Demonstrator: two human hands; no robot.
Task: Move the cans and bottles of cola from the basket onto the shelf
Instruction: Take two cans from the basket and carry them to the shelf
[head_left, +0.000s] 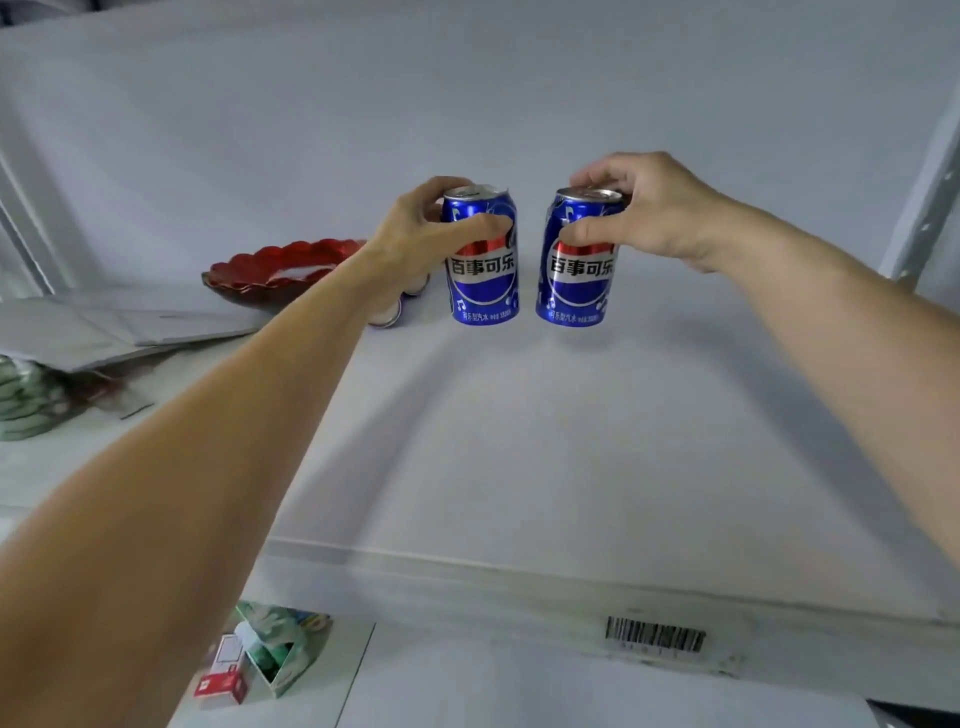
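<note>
Two blue cola cans stand upright side by side on the white shelf (519, 441), toward its back. My left hand (421, 228) grips the left can (483, 280) near its top, thumb across the front. My right hand (639, 208) grips the right can (576, 283) the same way at its rim. A narrow gap separates the two cans. Behind my left forearm lie other cans (389, 314) on their sides, mostly hidden. The basket is not in view.
A red scalloped dish (260, 273) sits at the left of the shelf beside flat grey cardboard (104, 327) and a green stack (21, 400). A metal upright (924, 208) bounds the right side. A barcode label (654, 634) marks the shelf's front edge; small boxes (260, 660) lie below.
</note>
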